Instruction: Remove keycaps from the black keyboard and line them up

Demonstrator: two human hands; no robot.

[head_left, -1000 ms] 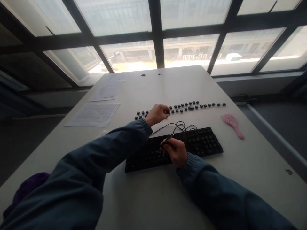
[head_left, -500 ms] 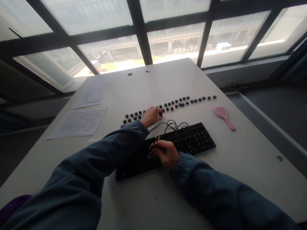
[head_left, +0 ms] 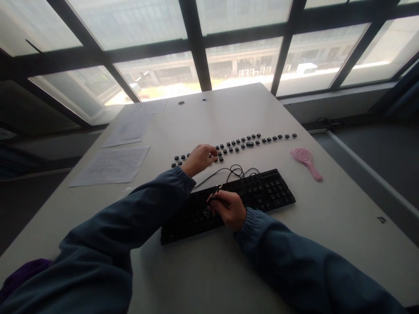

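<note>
Black keycaps [head_left: 237, 149] stand in rows across the white table [head_left: 203, 270]. My left hand [head_left: 199, 159] is over the left part of these rows, thumb and index finger a little apart beside a few keycaps. Its palm hides some of the caps behind it. Below, a black keyboard [head_left: 275, 192] lies at a slant, partly covered by my left sleeve. Over its middle, my right hand [head_left: 231, 209] pinches a small dark tool with thin metal wires, which looks like a keycap puller [head_left: 217, 189]. The wire ends point up and away.
A thin black cable [head_left: 236, 168] lies coiled behind the keyboard. To the right is a pink hairbrush [head_left: 306, 160], and a small dark mark [head_left: 381, 220] near the right edge. Printed sheets [head_left: 111, 165] lie at the left. Windows rise beyond the table's far edge.
My left hand has shifted left, and a keycap now stands where its fingertips were. My right hand keeps its hold over the keyboard. The whole view has tilted slightly.
</note>
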